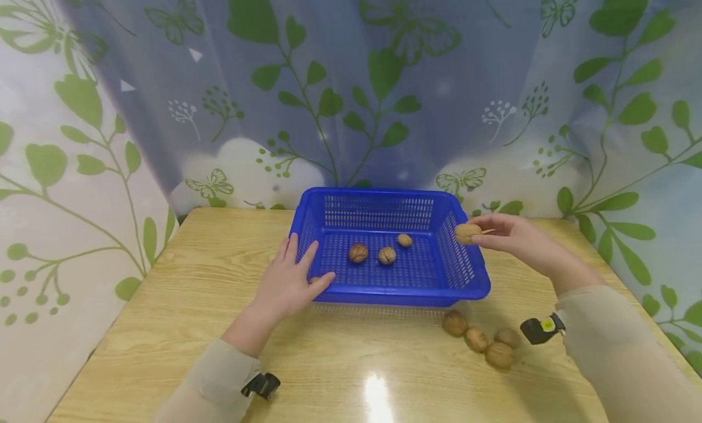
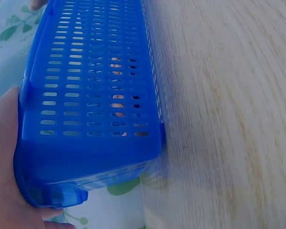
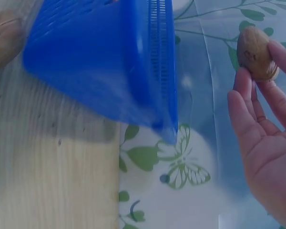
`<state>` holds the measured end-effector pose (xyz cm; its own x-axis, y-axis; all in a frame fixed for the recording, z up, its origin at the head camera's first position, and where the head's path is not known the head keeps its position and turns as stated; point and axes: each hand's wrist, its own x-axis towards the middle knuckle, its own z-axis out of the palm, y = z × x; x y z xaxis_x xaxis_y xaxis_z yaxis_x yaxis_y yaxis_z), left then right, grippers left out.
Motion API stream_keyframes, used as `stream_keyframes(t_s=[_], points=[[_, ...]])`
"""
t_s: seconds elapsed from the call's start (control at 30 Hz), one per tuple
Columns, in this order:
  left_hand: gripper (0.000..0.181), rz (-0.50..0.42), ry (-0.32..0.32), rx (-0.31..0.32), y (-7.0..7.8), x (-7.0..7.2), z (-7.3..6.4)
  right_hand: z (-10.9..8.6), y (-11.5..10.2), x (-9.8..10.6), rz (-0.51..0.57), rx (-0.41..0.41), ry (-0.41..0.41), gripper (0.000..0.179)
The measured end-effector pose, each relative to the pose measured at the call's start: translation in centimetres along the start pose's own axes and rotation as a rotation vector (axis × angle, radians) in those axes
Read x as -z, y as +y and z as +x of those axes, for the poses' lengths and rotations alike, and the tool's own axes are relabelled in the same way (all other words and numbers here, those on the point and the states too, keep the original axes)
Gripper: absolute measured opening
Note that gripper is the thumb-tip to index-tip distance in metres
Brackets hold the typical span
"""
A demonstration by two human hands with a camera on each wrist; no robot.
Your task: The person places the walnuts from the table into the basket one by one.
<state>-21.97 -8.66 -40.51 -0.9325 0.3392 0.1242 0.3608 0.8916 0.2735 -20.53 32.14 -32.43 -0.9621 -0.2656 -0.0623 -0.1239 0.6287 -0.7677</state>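
A blue plastic basket [image 1: 384, 292] stands on the table with two walnuts [image 1: 358, 253] and a smaller nut [image 1: 404, 240] inside. Part of another brownish nut [image 1: 314, 280] shows beneath my left thumb. My left hand [image 1: 286, 283] rests on the basket's front left corner, fingers spread across the rim. In the left wrist view, that hand [image 2: 7, 162] touches the basket's rim [image 2: 26, 143]. My right hand [image 1: 510, 235] pinches a walnut [image 1: 468, 233] over the basket's right rim. The right wrist view shows this walnut [image 3: 255, 55] between thumb and fingertips.
Several walnuts [image 1: 499, 355] lie grouped on the wooden table [image 1: 340, 362] in front of the basket's right corner. A curtain [image 1: 340, 94] with leaves and butterflies hangs behind the table and along both sides.
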Motion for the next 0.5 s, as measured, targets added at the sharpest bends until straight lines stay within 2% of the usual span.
stream_keyframes(t_s=[0.37,0.5], points=[[0.08,0.006,-0.017,0.0,0.2,0.2,-0.1,5.7,-1.9,-0.9,0.063,0.002,-0.03,0.06],[0.08,0.009,-0.021,0.008,0.3,0.3,-0.1,7.7,-2.5,-1.4,0.141,0.013,-0.032,0.062]])
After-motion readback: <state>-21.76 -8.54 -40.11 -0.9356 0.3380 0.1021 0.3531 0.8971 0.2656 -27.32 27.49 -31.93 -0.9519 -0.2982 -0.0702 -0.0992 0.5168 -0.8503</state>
